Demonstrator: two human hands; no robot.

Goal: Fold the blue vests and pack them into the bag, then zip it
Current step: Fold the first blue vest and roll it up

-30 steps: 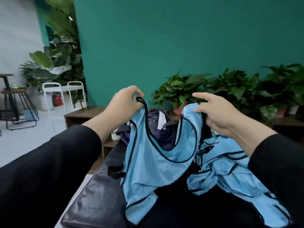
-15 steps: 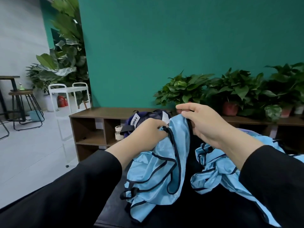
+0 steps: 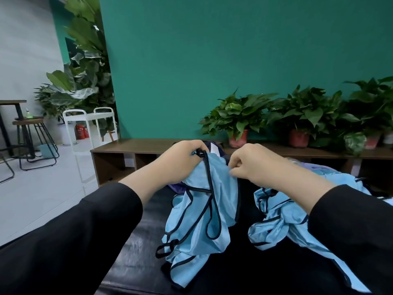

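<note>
A light blue vest point(image 3: 204, 220) with dark piping hangs doubled over between my hands above a black padded surface point(image 3: 138, 241). My left hand point(image 3: 180, 160) grips its top edge and shoulder straps. My right hand point(image 3: 255, 165) pinches the vest's other top edge, close beside the left. Just behind my hands the dark purple bag point(image 3: 210, 146) is mostly hidden. A crumpled heap of more blue vests point(image 3: 282, 220) lies to the right, under my right forearm.
A low wooden shelf unit point(image 3: 131, 154) runs along the green wall behind, with potted plants point(image 3: 238, 120) on its right part. A white trolley point(image 3: 89, 124), stools and large plants stand at the left on a pale floor.
My hands have come close together, doubling the spread vest over, and have sunk a little. The bag that showed through the neck opening is now mostly hidden behind them.
</note>
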